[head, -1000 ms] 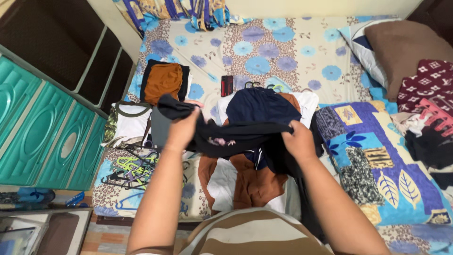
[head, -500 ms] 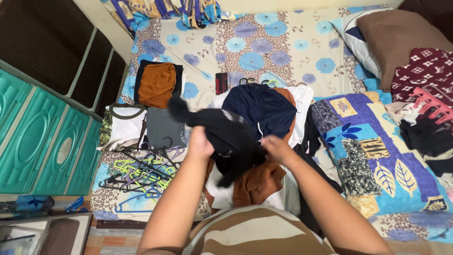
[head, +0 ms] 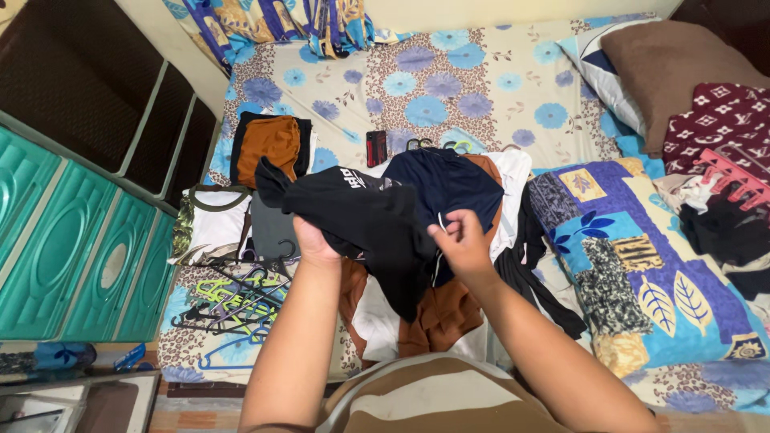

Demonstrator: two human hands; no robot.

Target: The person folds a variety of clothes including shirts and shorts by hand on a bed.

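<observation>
A black garment with a small pale print near its top hangs bunched above the bed, over a heap of clothes. The left hand is raised with its fingers closed around the garment's underside, forearm reaching up from the lower edge of the view. The right hand sits just beside the cloth's right edge, fingers curled and pinching at that edge, wrist bent inward. Beneath lie a navy garment, a rust-brown piece and white cloth. To the left sit a folded orange garment and a tangle of hangers; a dark phone lies further up the floral sheet.
</observation>
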